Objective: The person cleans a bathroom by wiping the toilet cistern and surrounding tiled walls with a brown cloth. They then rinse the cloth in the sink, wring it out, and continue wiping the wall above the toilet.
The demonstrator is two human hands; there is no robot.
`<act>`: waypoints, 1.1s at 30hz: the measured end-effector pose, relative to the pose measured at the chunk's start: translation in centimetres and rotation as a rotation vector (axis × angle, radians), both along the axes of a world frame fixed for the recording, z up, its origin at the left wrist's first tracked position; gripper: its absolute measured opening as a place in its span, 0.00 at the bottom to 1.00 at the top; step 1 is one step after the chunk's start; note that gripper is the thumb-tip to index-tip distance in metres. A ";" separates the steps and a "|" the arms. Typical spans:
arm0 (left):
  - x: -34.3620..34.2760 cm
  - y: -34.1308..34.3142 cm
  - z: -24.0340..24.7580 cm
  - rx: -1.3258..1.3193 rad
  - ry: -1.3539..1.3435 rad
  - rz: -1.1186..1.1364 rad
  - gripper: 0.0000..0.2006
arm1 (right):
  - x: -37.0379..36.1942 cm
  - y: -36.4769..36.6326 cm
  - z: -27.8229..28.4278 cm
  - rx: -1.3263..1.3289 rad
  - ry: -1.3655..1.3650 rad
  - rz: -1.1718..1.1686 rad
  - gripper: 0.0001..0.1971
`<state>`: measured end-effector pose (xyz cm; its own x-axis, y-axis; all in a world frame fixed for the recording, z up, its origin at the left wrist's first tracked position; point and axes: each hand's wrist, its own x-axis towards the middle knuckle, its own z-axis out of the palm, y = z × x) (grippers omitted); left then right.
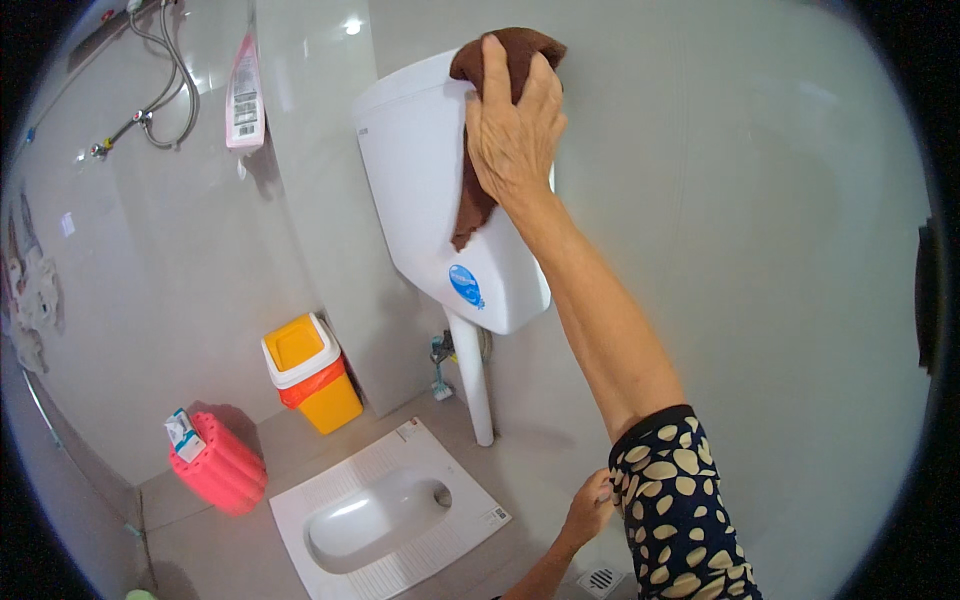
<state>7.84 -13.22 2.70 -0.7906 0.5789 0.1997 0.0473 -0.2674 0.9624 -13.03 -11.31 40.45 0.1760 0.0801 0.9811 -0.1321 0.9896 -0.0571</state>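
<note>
A brown cloth [522, 48] held at the upper right corner of a white toilet tank [420, 170]. The right hand [518, 140] lies over the cloth with its fingers parted and bent, the thumb set toward the tank's front; it has hold of the gathered upper part, a grip that probably lets the cloth follow the corner's shape while the palm bears on the front. The loose end hangs down the front face, apparently because only the top is gripped. The left hand [588, 510] is low, partly hidden behind the patterned sleeve [675, 500]; how far it is open, and whether it has hold of anything, cannot be told. The tank is set high on the wall [740, 200], presumably so that water can fall through the white pipe [470, 385] beneath its lower edge. A squat toilet [385, 520] is set into the floor [210, 555]. Near its upper left edge stands a yellow bin [335, 402], whose orange bag [318, 384] shows below the white lid [300, 372], likely folded over the rim to stay put.
</note>
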 end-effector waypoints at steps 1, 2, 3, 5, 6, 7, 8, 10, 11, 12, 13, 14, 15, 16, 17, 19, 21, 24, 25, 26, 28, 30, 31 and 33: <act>-0.3 -0.3 -0.2 -0.038 0.008 -0.007 0.20 | -0.1 0.1 -1.3 -0.020 -0.056 0.073 0.31; -0.7 -0.6 -0.5 -0.076 0.018 -0.017 0.21 | -0.3 0.0 -2.6 -0.046 -0.075 0.103 0.31; -0.9 -0.7 -0.9 -0.111 0.024 -0.032 0.21 | -0.4 0.1 -4.1 -0.076 -0.092 0.097 0.31; -2.3 -0.6 -4.0 -0.111 0.233 0.073 0.22 | -0.8 -0.5 -7.4 -0.091 -0.108 0.096 0.33; -2.5 -0.4 -5.0 -0.107 0.341 0.112 0.22 | -0.6 -0.5 -8.8 -0.126 -0.149 0.098 0.34; -2.0 -0.6 -3.1 -0.062 0.195 0.085 0.22 | -0.6 -0.3 -10.3 -0.135 -0.159 0.086 0.35; -1.7 -0.7 -1.6 -0.075 0.042 0.077 0.22 | -0.7 0.0 -11.8 -0.144 -0.169 0.075 0.35; -1.5 -0.9 0.6 -0.106 -0.132 0.075 0.20 | -0.7 0.5 -14.5 -0.153 -0.200 0.086 0.41; -1.4 -1.0 1.3 -0.125 -0.159 0.078 0.20 | -0.5 0.8 -15.9 -0.156 -0.233 0.089 0.42; -1.3 -1.1 0.6 -0.094 -0.135 0.085 0.20 | -0.4 0.7 -17.3 -0.162 -0.265 0.102 0.43; -1.6 -1.1 -0.5 -0.061 -0.106 0.095 0.20 | -0.2 0.5 -18.6 -0.157 -0.281 0.144 0.43; -1.8 -1.2 -1.6 -0.029 -0.077 0.105 0.20 | 0.0 0.2 -19.9 -0.152 -0.298 0.185 0.44; -2.0 -0.9 -2.1 -0.058 -0.161 0.077 0.19 | -0.1 0.4 -21.2 -0.146 -0.300 0.187 0.44; -1.9 -0.8 -1.8 -0.038 -0.160 0.098 0.19 | -0.3 0.6 -21.7 -0.140 -0.291 0.171 0.44; -1.8 -0.8 -1.3 -0.018 -0.160 0.119 0.18 | -0.6 0.8 -22.0 -0.136 -0.282 0.155 0.44; -2.1 -0.9 -0.9 -0.003 -0.186 0.130 0.18 | -0.8 1.3 -20.9 -0.044 -0.187 0.176 0.44; -2.4 -1.1 -1.3 -0.010 -0.243 0.109 0.17 | -0.7 1.3 -19.0 0.000 -0.142 0.131 0.43; -2.6 -1.9 0.5 -0.136 -0.282 0.113 0.20 | -0.4 1.0 -14.8 0.074 -0.113 0.127 0.38; -2.7 -1.8 0.3 -0.125 -0.266 0.111 0.20 | -0.2 1.4 -12.8 0.134 -0.095 0.096 0.37; -2.7 -1.8 -0.1 -0.119 -0.253 0.115 0.20 | -0.2 1.5 -11.0 0.190 -0.080 0.073 0.36; -3.0 -2.0 -0.9 -0.111 -0.245 0.139 0.21 | 0.2 0.9 -7.0 0.308 -0.005 0.020 0.29; -3.1 -1.9 -1.4 -0.105 -0.250 0.157 0.22 | 0.0 1.1 -4.0 0.459 0.037 -0.142 0.20; -3.1 -2.1 -1.1 -0.120 -0.257 0.158 0.22 | -0.2 0.9 -3.4 0.497 0.024 -0.229 0.24; -3.3 -2.5 -0.2 -0.148 -0.266 0.154 0.23 | 0.1 0.8 -4.0 0.587 0.018 -0.324 0.16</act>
<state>4.57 -15.67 2.51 -0.8840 0.4561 -0.1023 -0.1813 -0.1329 0.9744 -12.92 -10.47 36.40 0.1181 -0.5254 0.8426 0.1810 0.8458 0.5019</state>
